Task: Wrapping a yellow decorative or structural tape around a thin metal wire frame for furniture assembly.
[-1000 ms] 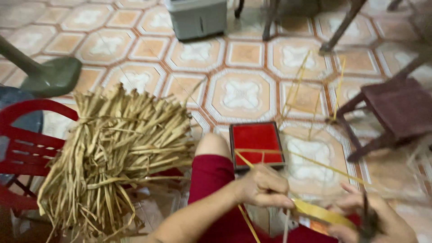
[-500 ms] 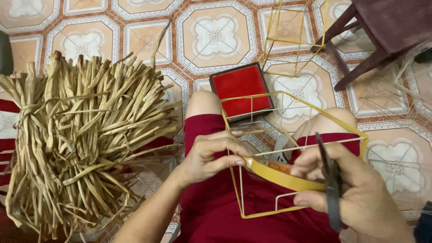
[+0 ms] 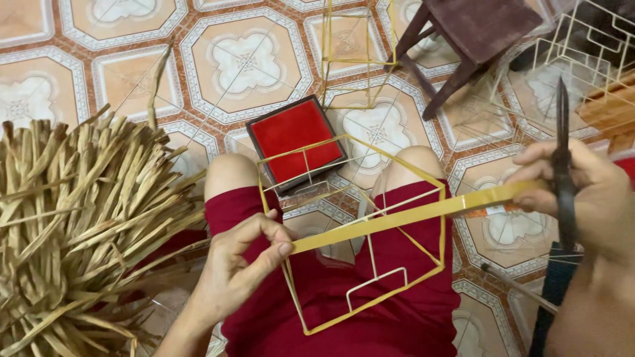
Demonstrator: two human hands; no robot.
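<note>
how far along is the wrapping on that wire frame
Early. Done: the wire frame is built, resting on the lap. In hand: left hand and right hand stretch a yellow strip; right also holds scissors. Left: frame looks bare; straw bundle untouched.

Lit evenly and brightly, soft light falling from overhead, no hard glare anywhere. Only faint, diffuse shadows lying under the dried straw bundle (image 3: pixel 86 225) and beneath the dark wooden stool (image 3: pixel 463 39) on the tiled floor (image 3: pixel 238 59). Staying sharp through the middle, the red lid (image 3: pixel 296 135) crisp and saturated. Softening slightly toward the right edge, the right hand (image 3: pixel 582 192) and scissors (image 3: pixel 562 158) blurring a little. Bending mildly at the corners.
</note>
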